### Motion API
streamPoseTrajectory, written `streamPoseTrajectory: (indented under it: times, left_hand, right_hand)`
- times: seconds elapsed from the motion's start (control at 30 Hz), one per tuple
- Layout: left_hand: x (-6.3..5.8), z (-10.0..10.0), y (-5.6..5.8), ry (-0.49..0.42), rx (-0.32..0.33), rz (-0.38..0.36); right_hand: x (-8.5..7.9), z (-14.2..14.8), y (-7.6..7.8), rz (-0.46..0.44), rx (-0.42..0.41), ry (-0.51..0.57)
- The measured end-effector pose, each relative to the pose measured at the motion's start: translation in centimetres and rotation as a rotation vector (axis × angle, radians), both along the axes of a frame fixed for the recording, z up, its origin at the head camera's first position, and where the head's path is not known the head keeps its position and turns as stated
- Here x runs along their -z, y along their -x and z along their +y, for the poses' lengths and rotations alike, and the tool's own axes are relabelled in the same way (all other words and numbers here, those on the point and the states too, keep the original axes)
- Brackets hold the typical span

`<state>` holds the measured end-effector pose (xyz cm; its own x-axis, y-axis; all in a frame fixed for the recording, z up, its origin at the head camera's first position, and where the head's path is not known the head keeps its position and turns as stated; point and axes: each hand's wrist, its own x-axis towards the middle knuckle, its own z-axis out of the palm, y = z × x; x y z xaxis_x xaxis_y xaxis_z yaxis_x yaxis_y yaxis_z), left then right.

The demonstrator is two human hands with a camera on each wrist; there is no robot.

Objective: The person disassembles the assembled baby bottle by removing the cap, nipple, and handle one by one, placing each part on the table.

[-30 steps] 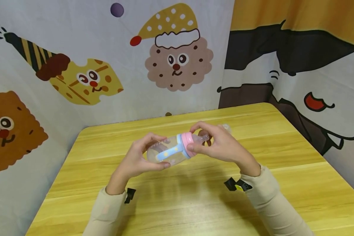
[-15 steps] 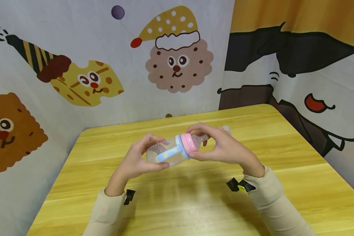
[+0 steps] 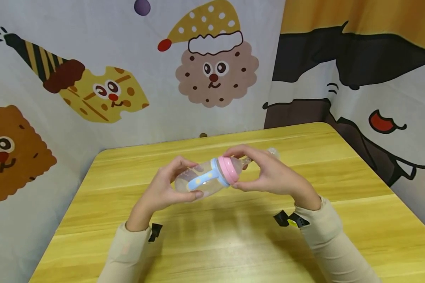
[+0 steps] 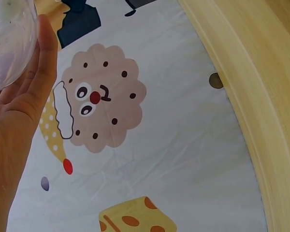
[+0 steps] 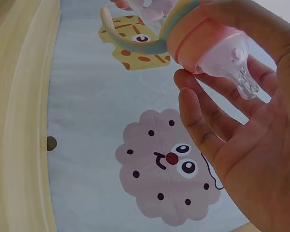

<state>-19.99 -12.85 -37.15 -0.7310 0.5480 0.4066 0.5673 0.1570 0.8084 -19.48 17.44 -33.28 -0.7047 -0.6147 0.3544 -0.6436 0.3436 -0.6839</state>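
Note:
A clear baby bottle (image 3: 207, 179) with a blue handle and a pink collar (image 3: 228, 170) is held tilted above the table, its teat to the right. My left hand (image 3: 166, 182) grips the bottle's body near the base, thumb on the near side. In the left wrist view the rounded clear base (image 4: 12, 46) rests against the left fingers. My right hand (image 3: 269, 173) pinches the pink collar between thumb and fingers. The right wrist view shows the clear teat (image 5: 234, 67) pointing toward the right palm, with the blue handle (image 5: 135, 46) sticking out beyond the collar.
A small clear dome-shaped piece (image 3: 273, 152) lies on the wooden table (image 3: 212, 243) behind the right hand. A white curtain (image 3: 156, 70) with cartoon prints stands along the table's back and sides.
My right hand's thumb and fingers have shifted slightly round the pink collar, and the right wrist has moved a little to the right. The left hand keeps its grip on the bottle.

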Motion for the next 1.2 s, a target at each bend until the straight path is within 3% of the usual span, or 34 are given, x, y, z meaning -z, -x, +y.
streamPoseTrajectory:
  times: [0.17,0.37,0.47,0.87,1.2]
  left_hand:
    - [-0.16,0.12,-0.11,0.005,-0.005,-0.018]
    - [-0.10,0.10,-0.20,-0.001,-0.002,0.012]
    - [-0.09,0.13,-0.17,-0.002,-0.001,0.039]
    - [-0.25,0.27,-0.28,-0.006,-0.011,0.100]
    - [-0.46,0.27,-0.33,-0.001,-0.016,0.093]
  right_hand:
    - [-0.07,0.27,0.07,-0.011,0.008,-0.007]
    - [-0.52,0.56,0.12,-0.015,0.201,0.036]
    - [-0.50,0.50,0.18,-0.009,0.239,0.035]
    - [0.02,-0.02,0.12,-0.059,0.225,-0.022]
    - [-0.48,-0.03,-0.19,-0.021,0.186,-0.005]
